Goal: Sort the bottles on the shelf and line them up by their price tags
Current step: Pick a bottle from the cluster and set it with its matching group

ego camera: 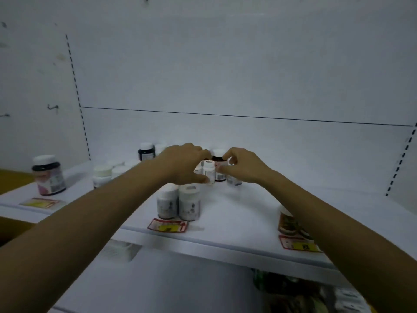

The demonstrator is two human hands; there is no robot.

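- Two bare forearms reach in from the bottom edge over the front lip of the white metal shelf (225, 213).
- The left hand (182, 163) curls over a small white plastic bottle (208, 171): its thumb presses the bottle's lower side and its fingers arch above the cap, so the grip holds that bottle.
- The small white plastic bottle stands upright mid-shelf, between the two hands.
- The right hand (243, 166) has its index finger and thumb bent close against a dark bottle with a white cap (218, 164), just behind the white one. Blur hides whether it pinches that bottle.
- Nearer the edge, two grey-labelled bottles with white caps (178, 203) stand touching, behind a red and yellow price tag (168, 225).
- At the right, a brown bottle (287, 220) is partly hidden by the right forearm, above a second red and yellow tag (297, 243).
- Far left stands a large dark jar with a white lid (48, 175).
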